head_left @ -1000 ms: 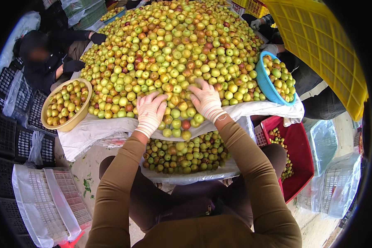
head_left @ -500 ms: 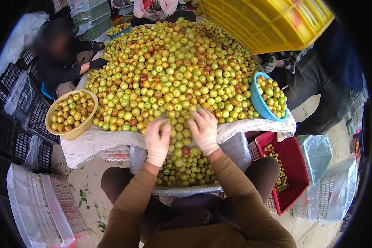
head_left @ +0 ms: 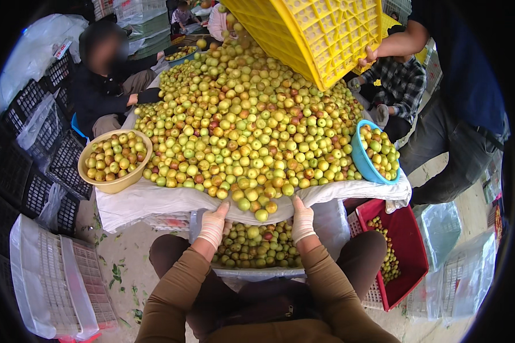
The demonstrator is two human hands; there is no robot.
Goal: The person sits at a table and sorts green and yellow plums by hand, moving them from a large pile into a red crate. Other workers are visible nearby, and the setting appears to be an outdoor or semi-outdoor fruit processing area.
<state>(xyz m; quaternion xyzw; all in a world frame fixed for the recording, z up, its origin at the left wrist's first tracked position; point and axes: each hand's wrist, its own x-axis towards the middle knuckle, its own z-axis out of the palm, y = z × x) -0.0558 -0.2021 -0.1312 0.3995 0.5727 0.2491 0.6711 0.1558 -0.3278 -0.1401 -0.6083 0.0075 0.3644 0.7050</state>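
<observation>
A large heap of round yellow-green and reddish fruits, which look like jujubes (head_left: 246, 123), lies on a white cloth (head_left: 129, 200). My left hand (head_left: 214, 224) and my right hand (head_left: 302, 220), both in pale gloves, are closed on the near edge of this cloth, thumbs on top, fingers mostly hidden beneath. Between them the edge sags, and a few jujubes sit right at it. Just below, between my knees, stands a crate lined with clear plastic (head_left: 332, 220), holding more jujubes (head_left: 257, 243).
A person at the right tips a yellow crate (head_left: 340, 43) over the heap. A tan basin (head_left: 117, 177) and a blue basin (head_left: 365, 157) of fruit flank it. A red crate (head_left: 403, 251) stands by my right knee, black crates (head_left: 34, 143) at left. Other people sit around.
Both hands have left the fruit and taken hold of the cloth's near edge. Fewer jujubes lie at that edge. The yellow crate has swung left and tilted, with fruit falling from it.
</observation>
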